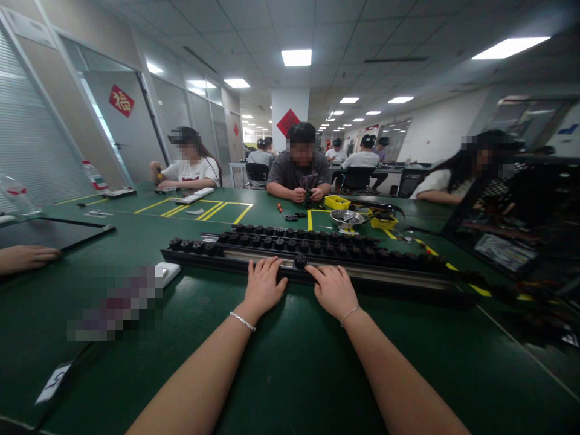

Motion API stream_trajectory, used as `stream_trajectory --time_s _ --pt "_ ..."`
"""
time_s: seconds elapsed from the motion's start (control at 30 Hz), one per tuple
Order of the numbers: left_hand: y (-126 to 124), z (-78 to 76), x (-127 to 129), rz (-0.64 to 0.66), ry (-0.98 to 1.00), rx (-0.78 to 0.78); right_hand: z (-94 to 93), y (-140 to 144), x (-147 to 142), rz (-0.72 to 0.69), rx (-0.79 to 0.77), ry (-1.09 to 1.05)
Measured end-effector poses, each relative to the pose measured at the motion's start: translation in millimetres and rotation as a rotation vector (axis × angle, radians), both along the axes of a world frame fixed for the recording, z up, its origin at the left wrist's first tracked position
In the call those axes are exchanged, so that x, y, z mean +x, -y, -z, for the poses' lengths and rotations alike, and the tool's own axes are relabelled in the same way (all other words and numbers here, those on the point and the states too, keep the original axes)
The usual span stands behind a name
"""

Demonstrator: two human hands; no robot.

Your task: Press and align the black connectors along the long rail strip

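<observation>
Rn, rail (385, 289) runs L-R under block (301, 260); R hand (335, 290), nearer, is just right of block, L hand (265, 287) left of it, both w/ fingers spread.

The rail (299, 276) looks smooth, the bowl (346, 223) shiny metal.
</observation>
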State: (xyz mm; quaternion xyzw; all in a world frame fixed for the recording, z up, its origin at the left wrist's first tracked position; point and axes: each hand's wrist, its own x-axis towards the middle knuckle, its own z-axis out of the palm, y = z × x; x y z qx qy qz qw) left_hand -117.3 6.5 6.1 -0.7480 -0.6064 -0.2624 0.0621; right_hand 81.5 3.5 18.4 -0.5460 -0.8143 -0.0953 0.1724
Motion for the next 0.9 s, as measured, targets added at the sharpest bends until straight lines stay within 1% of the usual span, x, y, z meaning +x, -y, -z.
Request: stream_trajectory --time_s 0.2,0.9 --pt "0.0 1.5 -0.2 -0.005 0.012 0.012 1.7 0.0 -1.9 0.003 0.034 -0.045" --pt "1.0 0.8 -0.9 -0.005 0.0 0.006 1.0 -0.1 0.8 -0.009 0.047 -0.09"
